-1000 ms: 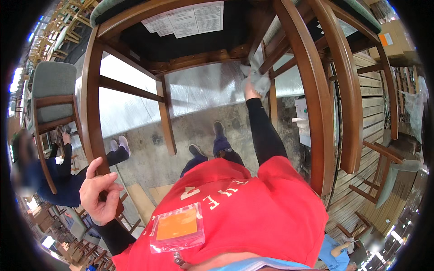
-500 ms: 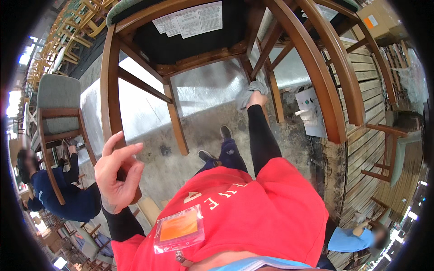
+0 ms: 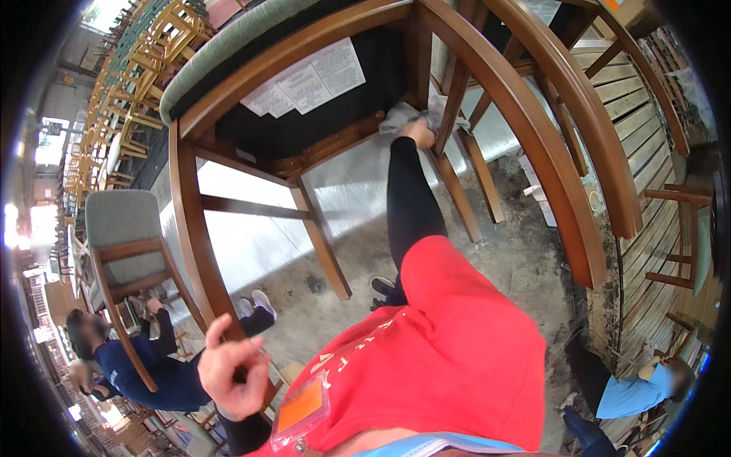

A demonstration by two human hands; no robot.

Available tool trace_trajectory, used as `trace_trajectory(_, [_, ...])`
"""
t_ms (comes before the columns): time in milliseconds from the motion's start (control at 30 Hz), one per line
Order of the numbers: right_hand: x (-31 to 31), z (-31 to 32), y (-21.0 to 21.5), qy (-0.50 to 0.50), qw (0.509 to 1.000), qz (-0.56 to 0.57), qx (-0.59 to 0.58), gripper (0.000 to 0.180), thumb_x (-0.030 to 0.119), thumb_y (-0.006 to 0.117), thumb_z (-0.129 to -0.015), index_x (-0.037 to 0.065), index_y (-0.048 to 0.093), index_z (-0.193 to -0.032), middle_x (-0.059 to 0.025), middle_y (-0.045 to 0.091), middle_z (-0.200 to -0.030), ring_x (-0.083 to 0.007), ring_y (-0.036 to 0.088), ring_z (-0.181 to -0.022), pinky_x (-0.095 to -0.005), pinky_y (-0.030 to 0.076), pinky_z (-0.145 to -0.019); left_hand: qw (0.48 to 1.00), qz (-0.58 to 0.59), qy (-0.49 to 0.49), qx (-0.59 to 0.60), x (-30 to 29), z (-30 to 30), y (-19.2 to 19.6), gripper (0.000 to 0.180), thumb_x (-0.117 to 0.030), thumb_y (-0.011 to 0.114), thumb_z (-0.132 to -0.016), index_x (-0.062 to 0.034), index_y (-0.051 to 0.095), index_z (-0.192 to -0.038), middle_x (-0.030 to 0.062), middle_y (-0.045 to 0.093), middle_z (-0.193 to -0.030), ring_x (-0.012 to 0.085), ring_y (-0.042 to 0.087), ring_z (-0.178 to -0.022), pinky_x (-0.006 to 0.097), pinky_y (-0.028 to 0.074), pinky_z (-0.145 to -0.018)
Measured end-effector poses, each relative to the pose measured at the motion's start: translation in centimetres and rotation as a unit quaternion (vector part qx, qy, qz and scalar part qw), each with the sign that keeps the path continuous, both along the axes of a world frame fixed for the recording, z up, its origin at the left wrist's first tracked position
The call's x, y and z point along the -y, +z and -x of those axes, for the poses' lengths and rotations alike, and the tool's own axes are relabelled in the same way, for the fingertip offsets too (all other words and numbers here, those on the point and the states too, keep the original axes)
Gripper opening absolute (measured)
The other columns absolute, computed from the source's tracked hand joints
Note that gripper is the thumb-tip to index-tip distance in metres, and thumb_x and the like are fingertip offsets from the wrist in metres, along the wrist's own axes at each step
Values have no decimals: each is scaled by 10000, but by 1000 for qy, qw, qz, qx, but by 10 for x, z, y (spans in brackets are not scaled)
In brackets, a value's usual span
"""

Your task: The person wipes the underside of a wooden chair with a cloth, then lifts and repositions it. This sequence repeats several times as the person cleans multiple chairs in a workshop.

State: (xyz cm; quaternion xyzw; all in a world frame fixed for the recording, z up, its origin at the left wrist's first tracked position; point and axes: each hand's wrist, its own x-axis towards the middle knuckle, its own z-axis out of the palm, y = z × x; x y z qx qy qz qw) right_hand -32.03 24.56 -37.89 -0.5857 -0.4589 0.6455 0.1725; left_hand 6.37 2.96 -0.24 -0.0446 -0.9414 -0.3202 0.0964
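A wooden chair (image 3: 304, 72) with a grey-green seat lies tipped so that its dark underside and paper labels face me. My right hand (image 3: 419, 133) grips a grey cloth (image 3: 400, 118) against the chair's far right leg, close to the corner of the seat frame. Part of the cloth is bunched around the wood. At the lower left, my left hand (image 3: 234, 369) is beside the end of the near left leg (image 3: 190, 221), its fingers loosely bent and apart. Nothing shows in it; whether it touches the leg is unclear.
Legs of another wooden chair (image 3: 525, 145) stand close on the right, beside a slatted wooden platform (image 3: 647, 129). A person in dark blue (image 3: 152, 369) works at a grey chair (image 3: 126, 228) on the left. Another person in light blue (image 3: 628, 392) is at the lower right.
My right hand has moved with the cloth up the leg toward the seat frame. My left hand stays by the near left leg. The whole view has shifted.
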Motion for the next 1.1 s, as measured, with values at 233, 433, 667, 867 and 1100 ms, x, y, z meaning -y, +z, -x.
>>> trace_trajectory(233, [31, 14, 106, -36, 956, 122, -266, 960, 517, 685, -912, -117, 249, -1488, -317, 491, -1416, -365, 586, -1217, -443, 504, -1005, 999, -27, -6, 45, 3, -1, -9, 161, -104, 674, -793, -22, 689, -931, 20, 645, -569, 157, 646, -549, 479, 404, -1087])
trace_trajectory(433, [43, 27, 178, 96, 851, -234, -460, 721, 228, 640, -952, -159, 289, -1449, -342, 299, -1524, -387, 283, -1445, -455, 178, -1210, 998, -42, -22, 32, 7, 3, -9, 174, -126, 687, -811, -22, 692, -950, 27, 646, -569, 162, 653, -544, 483, 400, -1088])
trace_trajectory(667, [8, -1, 7, 30, 933, -110, -341, 405, -3, 477, -871, -76, 580, -1255, -224, 633, -1262, -358, 595, -1206, -428, 448, -1048, 999, -18, -26, 14, 2, 11, -2, 219, -39, 619, -759, -16, 708, -958, 11, 621, -550, 150, 643, -544, 491, 391, -1101])
trace_trajectory(867, [62, 25, 126, -20, 976, -131, -170, 444, 265, 548, -1027, -71, 562, -1318, -214, 605, -1344, -327, 576, -1239, -435, 431, -1065, 1000, -11, -3, 29, -2, 7, -9, 202, -49, 636, -778, -10, 712, -961, 9, 612, -544, 141, 637, -545, 485, 385, -1106])
trace_trajectory(1100, [58, 4, 119, 78, 883, -271, -374, 563, 9, 636, -834, -18, 490, -1377, -204, 515, -1396, -332, 397, -1385, -431, 247, -1202, 999, -21, 19, 23, 0, 1, -9, 187, -47, 645, -778, -9, 710, -949, 18, 612, -543, 139, 645, -554, 486, 394, -1100])
